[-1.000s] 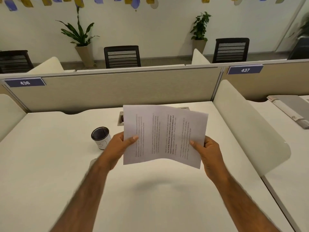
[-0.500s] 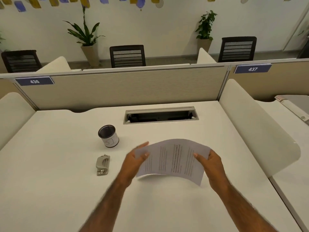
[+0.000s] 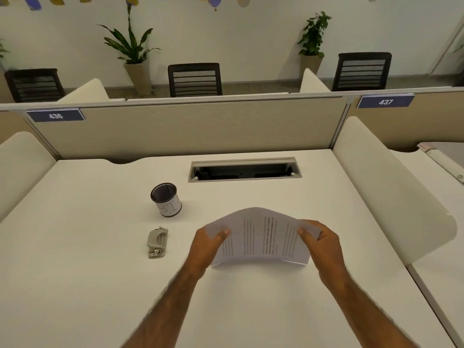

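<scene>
Left of centre: black mesh cup (image 3: 165,199) labelled BIN; small grey metal tool (image 3: 157,243) just nearer.
Left hand (image 3: 208,247): thumb and fingers pinch white printed sheet (image 3: 261,237) at its left edge.
Sheet: bowed upward, low over white desk (image 3: 100,272).
Right hand (image 3: 324,244): pinches right edge.

Left sign (image 3: 55,115) reads 436, right sign (image 3: 385,101) 437; cup (image 3: 166,200) (handwritten label) perhaps BIN.

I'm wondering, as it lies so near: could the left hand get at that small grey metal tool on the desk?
Probably yes, once freed. The left hand grips the printed white paper, but the small grey metal tool lies just left of it on the white desk, nothing between.
</scene>
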Demonstrator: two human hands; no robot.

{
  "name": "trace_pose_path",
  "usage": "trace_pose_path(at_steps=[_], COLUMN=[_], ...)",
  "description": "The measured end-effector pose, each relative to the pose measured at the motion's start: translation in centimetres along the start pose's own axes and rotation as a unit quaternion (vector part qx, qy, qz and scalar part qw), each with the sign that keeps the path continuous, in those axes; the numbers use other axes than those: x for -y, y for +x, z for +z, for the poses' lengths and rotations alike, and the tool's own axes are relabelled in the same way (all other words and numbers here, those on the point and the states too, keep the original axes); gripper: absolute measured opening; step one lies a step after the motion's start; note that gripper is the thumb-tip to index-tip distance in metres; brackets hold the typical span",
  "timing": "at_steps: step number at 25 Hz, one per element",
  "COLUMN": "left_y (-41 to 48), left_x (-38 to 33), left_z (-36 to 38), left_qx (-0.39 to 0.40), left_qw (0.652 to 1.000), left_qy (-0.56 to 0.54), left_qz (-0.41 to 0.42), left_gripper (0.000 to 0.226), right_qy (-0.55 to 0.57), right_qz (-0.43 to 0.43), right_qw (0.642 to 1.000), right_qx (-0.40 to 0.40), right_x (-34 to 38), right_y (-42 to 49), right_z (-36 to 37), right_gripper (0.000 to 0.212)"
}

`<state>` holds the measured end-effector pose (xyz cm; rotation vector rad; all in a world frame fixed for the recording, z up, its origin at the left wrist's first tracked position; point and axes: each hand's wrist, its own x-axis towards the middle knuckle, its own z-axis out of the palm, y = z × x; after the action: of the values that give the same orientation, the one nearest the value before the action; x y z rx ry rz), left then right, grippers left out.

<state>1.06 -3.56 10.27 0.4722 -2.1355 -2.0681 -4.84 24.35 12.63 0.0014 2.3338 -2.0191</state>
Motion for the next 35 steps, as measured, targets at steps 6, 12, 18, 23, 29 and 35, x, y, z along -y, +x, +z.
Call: trace_pose_path(at_steps=[6,12,18,23,29,35], left_y=[0.8,0.0,1.1,1.1,1.6,1.7], left_x=[-0.1,0.7,-5.0,-7.4,-6.0,-6.1], left_z=[-0.7,0.4,0.6,2.4,0.2,0.7], left_qx=[-0.065,-0.045,0.045,0.076,-0.171,0.01], left_qw=[0.998,0.997,0.961,0.915,0.965,0.996], left_qy=[-0.007,0.05,0.232,0.349,0.151,-0.019], left_qz=[-0.008,-0.032,0.143,0.188,0.127,0.082], left_gripper=[0.015,0.017,0.024,0.027,0.098,0.042], right_qy=[-0.047,-0.129,-0.43,-0.391,-0.098,0.055], right_qz=[-0.047,-0.028,-0.113,-0.106,-0.053,-0.027], right_qw=[0.998,0.991,0.895,0.896,0.985,0.99], right_qx=[-0.008,0.023,0.03,0.18,0.133,0.128], right_x=[0.9,0.9,6.2,8.1,8.0,7.8], right_y=[0.5,1.0,3.4,3.8,3.4,3.1], right_z=[-0.3,-0.6,-1.4,1.3,0.1,0.3], right_gripper=[0.021,0.016,0.038,0.012,0.019,0.017])
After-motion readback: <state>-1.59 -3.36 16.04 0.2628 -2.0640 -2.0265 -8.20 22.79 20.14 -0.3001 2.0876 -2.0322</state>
